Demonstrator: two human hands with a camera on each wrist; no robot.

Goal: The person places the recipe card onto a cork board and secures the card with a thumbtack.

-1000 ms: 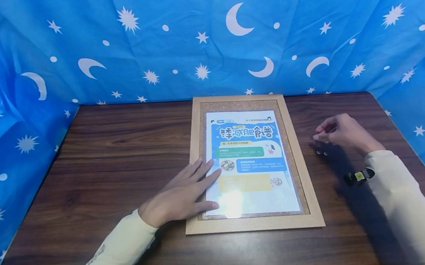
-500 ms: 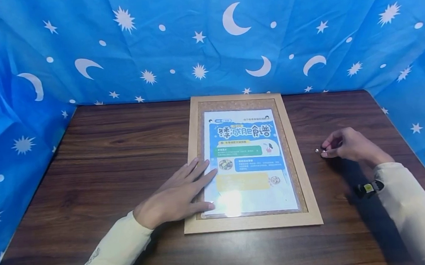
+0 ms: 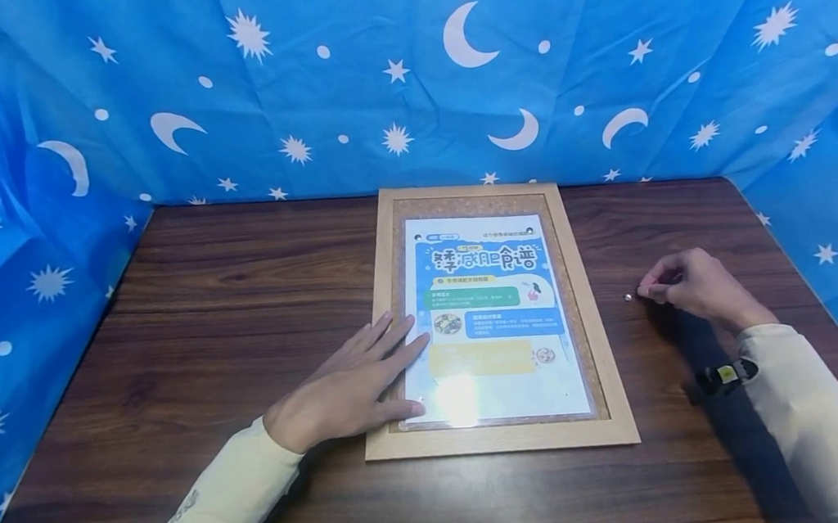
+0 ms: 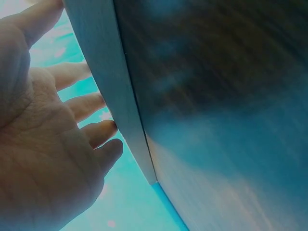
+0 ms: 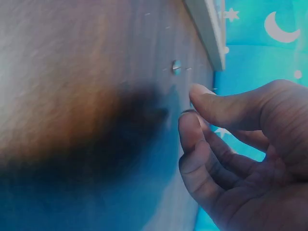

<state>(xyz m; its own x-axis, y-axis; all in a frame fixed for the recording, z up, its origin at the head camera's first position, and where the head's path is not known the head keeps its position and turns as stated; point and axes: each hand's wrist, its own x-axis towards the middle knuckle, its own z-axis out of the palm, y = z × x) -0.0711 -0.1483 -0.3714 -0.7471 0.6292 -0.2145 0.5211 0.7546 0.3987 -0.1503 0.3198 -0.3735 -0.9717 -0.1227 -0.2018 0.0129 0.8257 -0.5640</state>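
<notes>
A wood-framed cork board (image 3: 385, 297) lies on the table with a printed sheet (image 3: 504, 398) on it. Small dark round spots, apparently tacks, mark the sheet's two top corners. My left hand (image 3: 343, 386) rests flat, fingers spread over the board's left edge and the sheet; the left wrist view shows its palm (image 4: 48, 144) beside the frame edge. Right of the board, my right hand (image 3: 698, 293) is low over the table, thumb and index finger pinching what looks like a small thumbtack (image 5: 187, 111), mostly hidden. One shiny thumbtack (image 3: 628, 297) lies just left of those fingertips.
Dark wood-grain table (image 3: 209, 311) surrounds the board. A blue curtain (image 3: 389, 75) with white moons and stars hangs along the back and both sides. A black device (image 3: 727, 374) sits on the right wrist.
My right hand has come down and slightly right to the tabletop. Two tacks lay there a second ago; one now shows on the table. My left hand stays in place.
</notes>
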